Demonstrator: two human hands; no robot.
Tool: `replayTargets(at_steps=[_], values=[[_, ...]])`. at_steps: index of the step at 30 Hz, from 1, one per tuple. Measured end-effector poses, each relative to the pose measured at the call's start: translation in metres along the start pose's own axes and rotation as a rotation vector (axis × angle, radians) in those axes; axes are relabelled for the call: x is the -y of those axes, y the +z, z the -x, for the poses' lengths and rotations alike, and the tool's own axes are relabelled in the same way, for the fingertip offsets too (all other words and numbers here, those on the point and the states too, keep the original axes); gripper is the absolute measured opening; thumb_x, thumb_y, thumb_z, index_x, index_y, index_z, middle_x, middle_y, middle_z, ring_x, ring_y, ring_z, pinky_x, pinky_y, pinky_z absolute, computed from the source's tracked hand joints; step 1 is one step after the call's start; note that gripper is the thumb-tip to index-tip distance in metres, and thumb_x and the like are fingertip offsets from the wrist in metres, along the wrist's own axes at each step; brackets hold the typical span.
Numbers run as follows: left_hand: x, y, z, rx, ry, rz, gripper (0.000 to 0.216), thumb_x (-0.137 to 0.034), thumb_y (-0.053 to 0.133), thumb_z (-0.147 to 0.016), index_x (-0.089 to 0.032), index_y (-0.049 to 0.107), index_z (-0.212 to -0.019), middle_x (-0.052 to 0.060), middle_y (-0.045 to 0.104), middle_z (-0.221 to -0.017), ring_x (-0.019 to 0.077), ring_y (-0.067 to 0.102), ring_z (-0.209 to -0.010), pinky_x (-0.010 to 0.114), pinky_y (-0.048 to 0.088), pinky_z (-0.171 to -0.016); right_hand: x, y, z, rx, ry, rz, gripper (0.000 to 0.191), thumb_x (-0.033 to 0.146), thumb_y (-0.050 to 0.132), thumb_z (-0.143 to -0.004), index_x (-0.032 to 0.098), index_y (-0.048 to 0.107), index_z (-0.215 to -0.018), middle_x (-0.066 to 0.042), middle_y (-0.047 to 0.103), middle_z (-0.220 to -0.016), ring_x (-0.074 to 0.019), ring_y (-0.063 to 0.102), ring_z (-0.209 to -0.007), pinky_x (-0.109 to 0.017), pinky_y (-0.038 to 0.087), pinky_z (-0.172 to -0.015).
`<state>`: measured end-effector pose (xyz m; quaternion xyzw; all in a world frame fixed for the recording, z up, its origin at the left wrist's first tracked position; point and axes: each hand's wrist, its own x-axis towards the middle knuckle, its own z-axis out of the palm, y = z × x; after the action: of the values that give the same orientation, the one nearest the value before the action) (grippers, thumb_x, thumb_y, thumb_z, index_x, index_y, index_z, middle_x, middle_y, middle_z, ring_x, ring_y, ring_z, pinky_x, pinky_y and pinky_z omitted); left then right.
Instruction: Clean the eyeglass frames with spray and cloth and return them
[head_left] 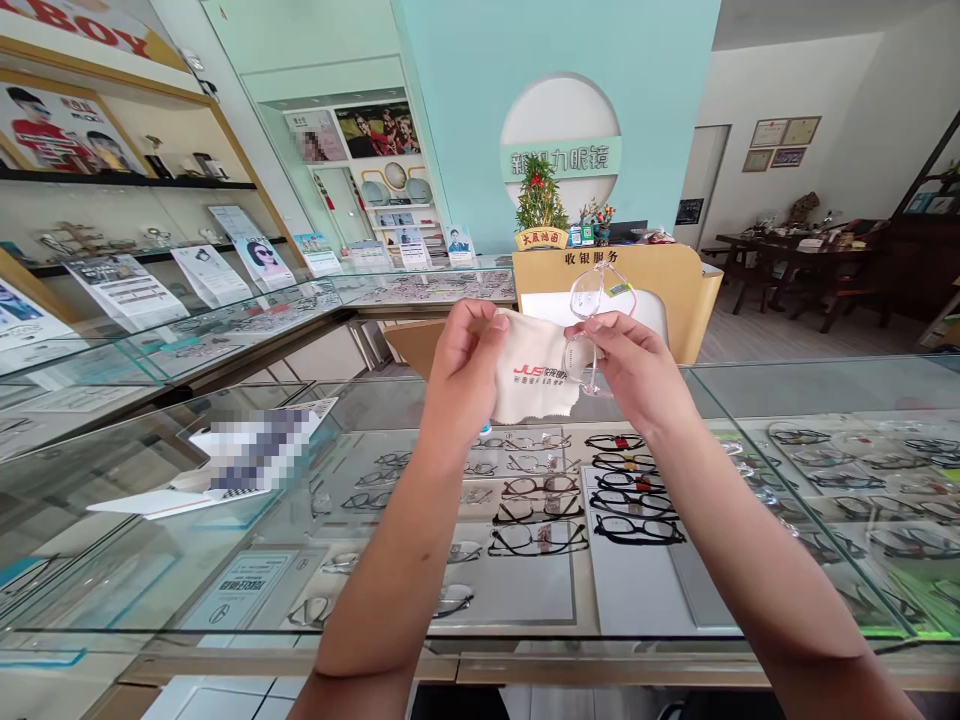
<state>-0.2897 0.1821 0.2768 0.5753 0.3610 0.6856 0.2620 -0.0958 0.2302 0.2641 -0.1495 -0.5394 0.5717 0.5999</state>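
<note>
Above the glass counter, my left hand (471,365) pinches the upper left corner of a cream cleaning cloth (529,395) with red and black print. The cloth hangs down and spreads to the right. My right hand (634,365) grips a pair of clear-framed eyeglasses (587,297), turned on end with one lens above the fingers and one below. The cloth's right edge meets the lower lens; whether the right fingers also hold the cloth is hidden. A small yellow-green tag shows by the upper lens.
Under the glass counter top (360,410), several rows of eyeglasses (540,510) lie on display. White folded cards (225,460) stand on the left. Farther off are a wooden cashier desk (686,290), wall shelves (135,180) and a dark table (787,245).
</note>
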Motion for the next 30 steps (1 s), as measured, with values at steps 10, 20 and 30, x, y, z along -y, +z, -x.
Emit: replayTargets(at_steps=[10,20,30], values=[[-0.026,0.021,0.034,0.464,0.124,-0.13,0.03,-0.054,0.062,-0.11,-0.026,0.065,-0.101,0.006,0.07,-0.098,0.0186,0.06,-0.08,0.033,0.054,-0.071,0.005,0.007,0.009,-0.11,-0.227,0.144,0.021,0.049,0.087,-0.092,0.032,0.074,-0.089,-0.002,0.08,-0.107,-0.0214,0.071,-0.101,-0.04,0.058,-0.094],[0.0,0.029,0.015,0.245,0.056,-0.083,0.043,-0.066,0.079,-0.096,-0.024,0.074,-0.104,0.002,0.068,-0.092,0.0166,0.06,-0.08,0.03,0.05,-0.073,0.01,0.009,0.013,0.063,-0.226,0.111,0.02,0.05,0.087,-0.093,0.035,0.075,-0.092,-0.002,0.08,-0.105,-0.0233,0.074,-0.105,-0.042,0.059,-0.101],[0.018,0.021,0.008,0.297,-0.118,0.146,0.046,-0.069,0.076,-0.096,-0.024,0.069,-0.088,0.002,0.059,-0.079,0.0166,0.056,-0.073,0.029,0.044,-0.062,0.01,0.006,0.012,0.148,-0.252,0.099,0.017,0.046,0.086,-0.096,0.033,0.075,-0.094,-0.002,0.08,-0.103,-0.0227,0.073,-0.106,-0.041,0.058,-0.1]])
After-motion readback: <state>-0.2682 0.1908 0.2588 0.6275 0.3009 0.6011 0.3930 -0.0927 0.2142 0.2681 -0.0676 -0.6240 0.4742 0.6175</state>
